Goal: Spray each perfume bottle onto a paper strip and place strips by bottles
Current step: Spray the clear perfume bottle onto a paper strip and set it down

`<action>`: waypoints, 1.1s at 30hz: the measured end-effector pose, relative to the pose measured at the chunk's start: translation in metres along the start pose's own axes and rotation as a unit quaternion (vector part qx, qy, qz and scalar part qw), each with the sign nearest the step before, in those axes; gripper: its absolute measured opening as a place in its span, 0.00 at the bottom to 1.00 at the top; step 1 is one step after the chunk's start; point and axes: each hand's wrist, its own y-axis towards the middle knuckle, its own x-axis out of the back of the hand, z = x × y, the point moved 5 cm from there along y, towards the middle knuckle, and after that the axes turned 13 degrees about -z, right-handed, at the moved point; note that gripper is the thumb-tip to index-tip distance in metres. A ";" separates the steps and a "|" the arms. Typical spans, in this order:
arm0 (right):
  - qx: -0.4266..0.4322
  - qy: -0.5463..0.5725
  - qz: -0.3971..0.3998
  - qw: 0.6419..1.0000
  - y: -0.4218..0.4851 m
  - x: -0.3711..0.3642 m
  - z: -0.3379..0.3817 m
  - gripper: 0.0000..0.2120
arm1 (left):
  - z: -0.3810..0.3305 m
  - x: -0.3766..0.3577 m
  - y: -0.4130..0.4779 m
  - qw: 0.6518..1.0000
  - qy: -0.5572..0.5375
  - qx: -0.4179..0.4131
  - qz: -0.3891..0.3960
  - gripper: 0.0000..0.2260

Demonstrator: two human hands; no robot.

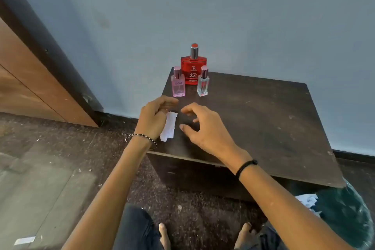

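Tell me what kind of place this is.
Likely a room in a home, not a lab: a low dark wooden table against a plain blue-grey wall, a wooden door at left, and a littered speckled floor with the person's bare feet on it.

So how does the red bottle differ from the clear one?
The red bottle is wide and deep red; the clear bottle is slim and colourless. The red bottle stands farther back, the clear bottle in front of its right side. Both stand upright, capped.
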 end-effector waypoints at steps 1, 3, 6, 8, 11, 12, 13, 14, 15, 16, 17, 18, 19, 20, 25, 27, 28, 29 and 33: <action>0.005 0.000 0.014 1.000 0.000 -0.005 0.002 0.19 | 0.005 0.000 0.002 1.000 -0.024 0.012 -0.007 0.19; 0.027 -0.010 0.037 0.999 0.000 -0.016 0.007 0.22 | 0.013 0.000 0.003 0.996 -0.071 0.038 -0.024 0.19; 0.044 -0.021 0.062 0.997 -0.002 -0.031 0.009 0.27 | 0.018 -0.004 0.002 0.988 -0.136 0.058 -0.042 0.20; 0.052 -0.024 0.059 0.997 -0.001 -0.036 0.010 0.28 | 0.020 -0.003 0.002 0.982 -0.167 0.064 -0.055 0.20; 0.049 -0.031 0.051 0.997 0.002 -0.038 0.007 0.28 | 0.025 -0.005 0.004 0.969 -0.215 0.103 -0.069 0.18; 0.047 -0.036 0.051 0.997 0.003 -0.039 0.005 0.28 | 0.025 -0.006 0.004 0.964 -0.227 0.117 -0.072 0.17; 0.046 -0.039 0.049 0.997 0.005 -0.039 0.004 0.27 | 0.025 -0.007 0.004 0.960 -0.237 0.125 -0.077 0.17; 0.046 -0.041 0.047 0.997 0.006 -0.039 0.004 0.26 | 0.025 -0.008 0.004 0.958 -0.243 0.129 -0.084 0.17; 0.048 -0.042 0.044 0.997 0.008 -0.039 0.004 0.25 | 0.025 -0.008 0.004 0.955 -0.247 0.133 -0.093 0.17; 0.050 -0.043 0.040 0.997 0.009 -0.038 0.003 0.25 | 0.024 -0.008 0.004 0.953 -0.249 0.138 -0.101 0.16; 0.054 -0.041 0.035 0.997 0.010 -0.038 0.003 0.24 | 0.024 -0.009 0.004 0.951 -0.251 0.145 -0.110 0.16; 0.055 -0.038 0.033 0.997 0.010 -0.038 0.002 0.24 | 0.024 -0.010 0.004 0.949 -0.251 0.151 -0.117 0.16; 0.056 -0.034 0.032 0.997 0.011 -0.037 0.002 0.23 | 0.023 -0.011 0.003 0.948 -0.251 0.153 -0.124 0.16; 0.058 -0.032 0.033 0.997 0.012 -0.036 0.002 0.22 | 0.021 -0.011 0.003 0.947 -0.249 0.154 -0.130 0.16; 0.128 0.009 -0.026 0.991 0.017 -0.026 0.007 0.12 | 0.021 -0.015 0.007 0.938 -0.243 0.190 -0.161 0.15; 0.152 -0.001 -0.068 0.986 0.016 -0.025 0.007 0.10 | 0.023 -0.014 0.007 0.933 -0.246 0.198 -0.171 0.15; 0.159 -0.016 -0.084 0.984 0.016 -0.026 0.005 0.10 | 0.022 -0.013 0.006 0.932 -0.245 0.197 -0.177 0.15; 0.167 -0.028 -0.097 0.981 0.014 -0.027 0.004 0.09 | 0.021 -0.011 0.005 0.932 -0.244 0.194 -0.185 0.15; 0.182 -0.050 -0.111 0.976 0.011 -0.035 0.004 0.09 | 0.016 0.000 0.003 0.932 -0.225 0.177 -0.221 0.14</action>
